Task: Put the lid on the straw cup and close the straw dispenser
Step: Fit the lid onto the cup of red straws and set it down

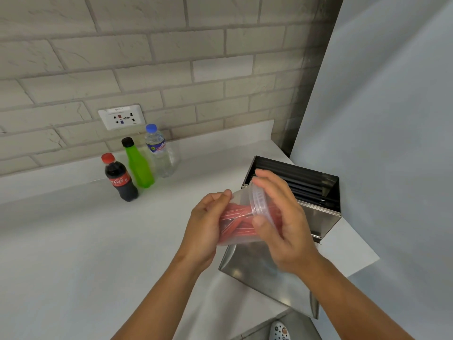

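While the steel straw dispenser (318, 224) stands open at the right end of the white counter (85, 241), its flap hanging down in front and black straws lying across its well, the matter in hand sits just in front of it, held in the air. The straw cup (239, 222), clear plastic with red-wrapped straws inside, is tipped on its side, its long axis running from lower left up to the right, so its mouth faces the right hand. The left hand (208, 229) wraps the base end of the cup; the right hand (282, 217) holds the clear lid (259, 202) by its rim, thumb below and fingers above, right at the mouth. The lid looks tilted against the rim rather than seated all round, though clear plastic on clear plastic makes this hard to judge. The right hand hides the far edge of the lid, and the dispenser's hinge is not visible.
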Available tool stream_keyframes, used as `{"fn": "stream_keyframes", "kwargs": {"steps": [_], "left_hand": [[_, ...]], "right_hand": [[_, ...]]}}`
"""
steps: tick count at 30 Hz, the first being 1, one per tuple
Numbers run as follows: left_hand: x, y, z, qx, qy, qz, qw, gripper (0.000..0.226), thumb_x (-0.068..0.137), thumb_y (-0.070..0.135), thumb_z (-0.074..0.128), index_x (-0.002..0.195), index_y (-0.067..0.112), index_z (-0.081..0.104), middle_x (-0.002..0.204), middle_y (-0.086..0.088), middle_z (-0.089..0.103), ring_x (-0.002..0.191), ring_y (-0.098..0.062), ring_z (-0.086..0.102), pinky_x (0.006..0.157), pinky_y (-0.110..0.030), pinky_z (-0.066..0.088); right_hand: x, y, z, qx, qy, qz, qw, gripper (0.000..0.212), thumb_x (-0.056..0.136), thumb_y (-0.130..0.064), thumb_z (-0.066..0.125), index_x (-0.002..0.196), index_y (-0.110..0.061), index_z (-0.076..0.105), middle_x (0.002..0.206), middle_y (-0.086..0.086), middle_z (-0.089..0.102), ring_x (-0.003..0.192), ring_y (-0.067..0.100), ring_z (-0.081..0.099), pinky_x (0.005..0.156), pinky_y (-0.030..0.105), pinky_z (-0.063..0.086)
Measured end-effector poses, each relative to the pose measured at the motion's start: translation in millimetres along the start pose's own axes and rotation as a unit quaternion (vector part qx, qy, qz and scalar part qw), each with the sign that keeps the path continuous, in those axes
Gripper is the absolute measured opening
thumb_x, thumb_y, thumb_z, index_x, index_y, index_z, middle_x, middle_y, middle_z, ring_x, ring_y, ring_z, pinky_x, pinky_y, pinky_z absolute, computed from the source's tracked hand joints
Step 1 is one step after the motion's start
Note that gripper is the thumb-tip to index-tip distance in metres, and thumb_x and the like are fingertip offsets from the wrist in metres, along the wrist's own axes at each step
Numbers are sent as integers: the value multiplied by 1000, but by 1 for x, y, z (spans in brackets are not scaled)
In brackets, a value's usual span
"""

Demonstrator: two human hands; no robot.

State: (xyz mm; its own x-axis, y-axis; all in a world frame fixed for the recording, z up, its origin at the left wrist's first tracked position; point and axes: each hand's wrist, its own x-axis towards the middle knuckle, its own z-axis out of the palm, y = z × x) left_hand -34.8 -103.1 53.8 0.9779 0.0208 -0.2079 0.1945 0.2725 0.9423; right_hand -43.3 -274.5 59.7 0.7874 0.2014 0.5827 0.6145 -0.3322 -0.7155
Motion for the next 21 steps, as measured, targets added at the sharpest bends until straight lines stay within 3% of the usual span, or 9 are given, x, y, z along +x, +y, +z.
{"fn": "stream_keyframes", "kwargs": {"steps": [4, 7, 10, 12, 14, 16, 19, 21], "left_hand": [[-5, -8, 0, 33, 34, 74, 996, 39, 75, 58, 71, 92, 25, 79, 91, 2, 80, 82, -15, 77, 68, -20, 59], [-7, -12, -1, 75, 25, 137, 987, 32, 79, 50, 74, 101, 27, 77, 96, 13, 78, 85, -4, 75, 69, -14, 56], [-8, -14, 0, 70, 13, 135, 988, 25, 85, 39, 74, 106, 25, 74, 97, 15, 77, 86, -4, 75, 69, -17, 58], [-6, -10, -2, 38, 17, 104, 994, 26, 80, 44, 75, 99, 26, 77, 95, 6, 78, 84, -13, 76, 70, -25, 60], [-3, -2, -5, -13, 13, 60, 998, 32, 73, 49, 73, 94, 25, 79, 98, -7, 79, 88, -25, 76, 74, -37, 62], [1, 6, -8, -24, -12, 26, 999, 46, 75, 49, 73, 104, 14, 79, 112, -22, 77, 102, -42, 74, 88, -54, 59], [5, 13, -12, 2, -67, -13, 998, 52, 80, 49, 72, 112, 8, 77, 120, -27, 73, 114, -49, 69, 101, -59, 53], [6, 14, -12, -13, -85, -27, 996, 53, 81, 46, 73, 115, 4, 75, 126, -33, 68, 122, -53, 63, 108, -64, 47]], "right_hand": [[0, -3, 5, 10, 7, 39, 999, 51, 98, -35, 56, 146, -18, 53, 154, 6, 50, 146, 19, 46, 116, 26, 37], [0, -10, 11, 93, 47, 155, 982, 43, 94, -47, 55, 137, -47, 55, 144, -8, 61, 136, 13, 56, 110, 31, 48], [3, -14, 6, 142, 38, 216, 965, 47, 87, -63, 59, 134, -56, 54, 140, -25, 62, 133, -1, 56, 106, 20, 49], [3, -15, -1, 115, -11, 175, 978, 63, 90, -71, 57, 147, -47, 45, 152, -26, 51, 145, -4, 42, 116, 20, 39], [2, -11, -7, 29, -61, 88, 994, 78, 95, -67, 53, 158, -24, 36, 166, -5, 36, 156, 11, 30, 123, 29, 30], [4, -8, -15, -43, -93, -5, 995, 88, 95, -65, 54, 158, -7, 34, 168, 15, 28, 158, 26, 26, 125, 41, 29], [11, -6, -20, -82, -115, -129, 982, 88, 93, -64, 56, 154, -5, 35, 162, 28, 29, 153, 41, 31, 119, 56, 34], [14, -5, -19, -87, -111, -180, 974, 83, 92, -62, 57, 150, -6, 39, 157, 32, 34, 149, 45, 35, 116, 60, 35]]}}
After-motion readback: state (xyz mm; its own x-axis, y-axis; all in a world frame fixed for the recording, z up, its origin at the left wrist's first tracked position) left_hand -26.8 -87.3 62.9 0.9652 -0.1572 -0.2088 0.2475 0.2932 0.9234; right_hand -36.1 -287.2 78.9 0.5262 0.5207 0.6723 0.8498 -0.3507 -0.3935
